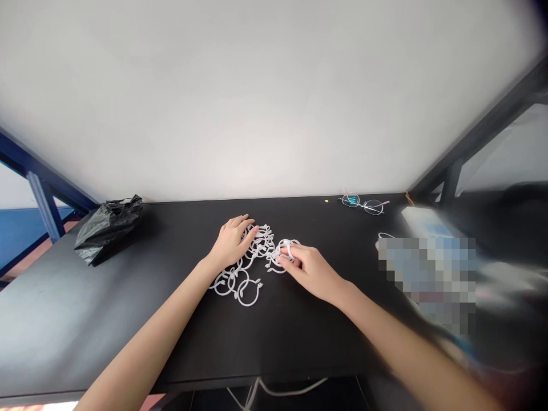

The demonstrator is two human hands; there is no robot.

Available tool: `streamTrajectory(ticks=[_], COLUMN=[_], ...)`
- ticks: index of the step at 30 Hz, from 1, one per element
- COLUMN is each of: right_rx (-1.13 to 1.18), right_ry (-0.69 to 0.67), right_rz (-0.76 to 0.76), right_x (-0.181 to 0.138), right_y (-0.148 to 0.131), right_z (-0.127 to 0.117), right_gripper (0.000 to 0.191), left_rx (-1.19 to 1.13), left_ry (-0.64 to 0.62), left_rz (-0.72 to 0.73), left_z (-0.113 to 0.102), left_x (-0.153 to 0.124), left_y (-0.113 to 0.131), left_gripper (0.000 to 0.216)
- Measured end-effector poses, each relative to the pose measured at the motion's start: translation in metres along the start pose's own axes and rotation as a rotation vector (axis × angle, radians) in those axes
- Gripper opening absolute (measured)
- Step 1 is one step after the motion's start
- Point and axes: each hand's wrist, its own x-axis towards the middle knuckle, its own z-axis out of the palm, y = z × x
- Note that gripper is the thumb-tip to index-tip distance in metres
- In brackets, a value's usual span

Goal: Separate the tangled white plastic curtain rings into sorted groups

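A heap of white plastic rings [246,279] lies in the middle of a black table [128,319]. My left hand [231,240] rests flat on top of the heap, fingers stretched out and together. My right hand [310,268] is to the right of the heap, its fingers pinched round a small bunch of the white rings [285,251]. Both forearms reach in from the near edge.
A crumpled black plastic bag [109,228] sits at the table's left rear. A pair of glasses [363,204] lies by the white wall at the back right. A blurred-out patch and a white flat object [423,220] are at the right. White cables [265,391] hang below the front edge.
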Motion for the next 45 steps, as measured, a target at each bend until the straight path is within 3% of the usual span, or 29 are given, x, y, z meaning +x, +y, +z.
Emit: streamTrajectory(ticks=[4,7,11,14,17,19,23,28,31,33,36,38,41,45], right_rx=[-0.037,0.008,0.121,0.276,0.558,0.801,1.265,1.558,1.467,1.295,0.831,0.473,0.124,0.076], right_ry=[0.103,0.180,0.118,-0.012,-0.169,-0.276,-0.482,-0.611,-0.520,-0.366,-0.112,0.004,0.033,0.010], right_rz=[-0.036,-0.048,-0.045,-0.103,-0.126,-0.079,-0.020,-0.021,0.011,0.064,0.115,0.075,-0.025,-0.094], right_x=[0.001,0.001,0.000,-0.003,-0.006,-0.006,-0.004,-0.003,-0.003,-0.002,0.003,0.007,0.013,0.015], right_y=[0.001,0.002,-0.001,-0.005,-0.010,-0.012,-0.013,-0.013,-0.015,-0.016,-0.015,-0.014,-0.011,-0.004], right_z=[-0.004,-0.004,-0.003,-0.004,-0.004,-0.003,0.003,0.011,0.010,0.005,-0.004,-0.009,-0.009,-0.006], right_gripper=[0.043,0.042,0.040,0.045,0.050,0.051,0.053,0.056,0.056,0.054,0.049,0.047,0.039,0.018], left_rx=[-0.041,-0.167,-0.355,-0.509,-0.671,-0.827,-1.338,-1.657,-1.490,-1.225,-0.789,-0.571,-0.232,0.034], left_ry=[0.051,0.160,0.239,0.088,-0.099,-0.207,-0.471,-0.475,-0.441,-0.317,-0.013,0.095,-0.013,-0.257], left_rz=[0.002,0.043,0.201,0.305,0.297,0.231,-0.041,-0.100,-0.079,-0.081,-0.104,-0.066,0.121,0.250], left_z=[-0.014,-0.025,-0.034,-0.032,-0.026,-0.022,-0.015,-0.009,-0.012,-0.019,-0.037,-0.047,-0.053,-0.044], left_x=[-0.006,-0.013,-0.026,-0.037,-0.046,-0.049,-0.052,-0.053,-0.049,-0.045,-0.038,-0.038,-0.048,-0.065], left_y=[0.005,0.018,0.046,0.067,0.081,0.087,0.094,0.098,0.092,0.083,0.065,0.051,0.031,0.010], left_gripper=[0.044,0.035,0.025,0.024,0.026,0.037,0.050,0.062,0.056,0.045,0.036,0.033,0.041,0.101])
